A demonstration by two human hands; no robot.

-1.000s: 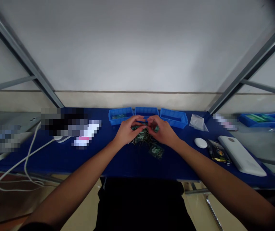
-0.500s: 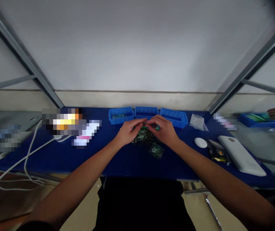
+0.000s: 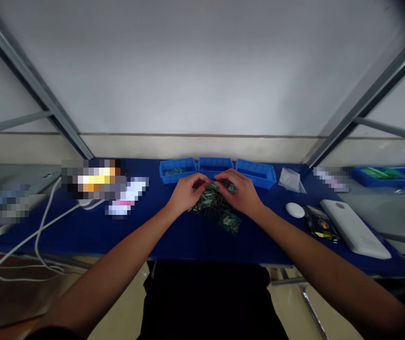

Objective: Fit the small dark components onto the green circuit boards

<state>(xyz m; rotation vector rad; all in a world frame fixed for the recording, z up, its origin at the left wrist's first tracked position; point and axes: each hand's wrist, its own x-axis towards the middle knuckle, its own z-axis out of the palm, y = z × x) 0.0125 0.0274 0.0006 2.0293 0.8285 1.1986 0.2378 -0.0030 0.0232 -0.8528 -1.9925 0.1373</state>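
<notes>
Over a heap of small parts, green bits mixed with thin dark metal pieces, my two hands meet with bent fingers. My left hand is closed in a pinch at the heap's left side, and my right hand pinches from the right. Between their fingertips sits a small green piece, too small to name exactly. A clear little bag with greenish parts inside lies just below the heap, near my right wrist.
Behind the hands stand three blue bins: the left bin holds small parts, beside a middle bin and a right bin. A clear plastic bag, white round case, black packet and white power bank lie rightward. White cables run left.
My left fingers have bent more and the fingertips have shifted slightly at the small green piece. A co-worker's hand at the far right has left the view.
</notes>
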